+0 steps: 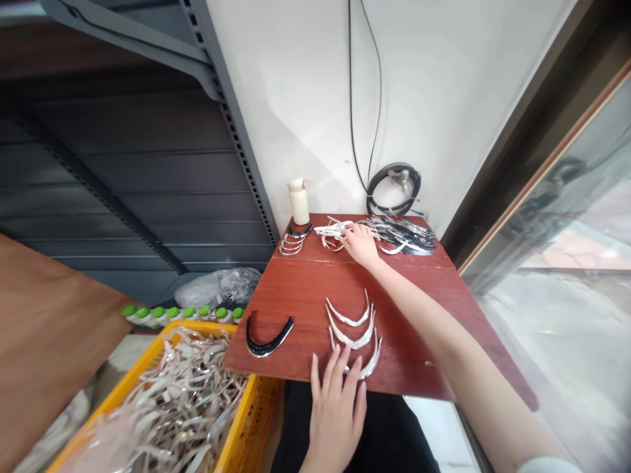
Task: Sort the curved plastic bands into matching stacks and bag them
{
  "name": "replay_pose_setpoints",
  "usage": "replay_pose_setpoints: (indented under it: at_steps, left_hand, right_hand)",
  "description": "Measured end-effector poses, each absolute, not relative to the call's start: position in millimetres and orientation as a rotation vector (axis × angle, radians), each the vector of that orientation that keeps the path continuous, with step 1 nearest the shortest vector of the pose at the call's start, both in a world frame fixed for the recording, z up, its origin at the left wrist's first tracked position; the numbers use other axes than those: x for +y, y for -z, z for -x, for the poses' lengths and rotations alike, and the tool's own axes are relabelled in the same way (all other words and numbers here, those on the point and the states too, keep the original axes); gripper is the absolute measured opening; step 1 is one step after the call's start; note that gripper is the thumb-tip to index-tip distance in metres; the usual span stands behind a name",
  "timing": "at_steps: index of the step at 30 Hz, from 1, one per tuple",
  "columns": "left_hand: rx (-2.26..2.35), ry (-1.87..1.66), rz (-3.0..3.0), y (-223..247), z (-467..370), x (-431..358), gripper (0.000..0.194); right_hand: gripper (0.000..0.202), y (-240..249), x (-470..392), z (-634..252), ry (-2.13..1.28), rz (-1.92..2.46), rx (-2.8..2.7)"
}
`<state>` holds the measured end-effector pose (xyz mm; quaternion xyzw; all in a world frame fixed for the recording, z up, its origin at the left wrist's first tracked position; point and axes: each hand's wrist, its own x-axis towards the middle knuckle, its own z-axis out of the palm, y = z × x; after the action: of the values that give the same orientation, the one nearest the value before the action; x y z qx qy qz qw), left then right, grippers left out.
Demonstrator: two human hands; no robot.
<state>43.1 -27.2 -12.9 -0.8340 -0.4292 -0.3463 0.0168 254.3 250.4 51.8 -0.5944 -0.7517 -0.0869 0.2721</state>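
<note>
White curved strips (353, 343) are lined up in a loose column on the red-brown surface (300, 289), and the nearest one is partly covered by the fingertips of the left hand (332, 414), its fingers kinda spread, nothing gripped. Up at the far end, the messy white pile (329, 230) is reached by the right hand (361, 244); its fingers are bent over the strands, but whether one's actually pinched can't be told.
</note>
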Motion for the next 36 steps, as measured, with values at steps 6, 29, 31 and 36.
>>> replay_pose_setpoints:
  at_steps: [6,29,31,36]
  left_hand:
    - [-1.322,1.118,2.597,12.8,-40.9,-25.5,0.038]
    - [-1.376,1.213,2.643,8.7,-39.7,-31.2,0.033]
    - [-1.371,1.201,2.630,8.8,-39.5,-31.8,0.032]
    - [-1.353,1.102,2.665,11.9,-36.5,-31.8,0.035]
  right_hand:
    - [0.024,-40.8,257.3,-228.0,0.163,1.526,-2.218]
    - [0.033,-75.4,127.9,-258.0,-1.466,1.125,-1.165]
    - [0.033,-56.5,134.5,-260.5,-1.429,1.258,-1.152]
    - [0.046,-40.1,138.8,-276.5,-1.237,1.462,-1.168]
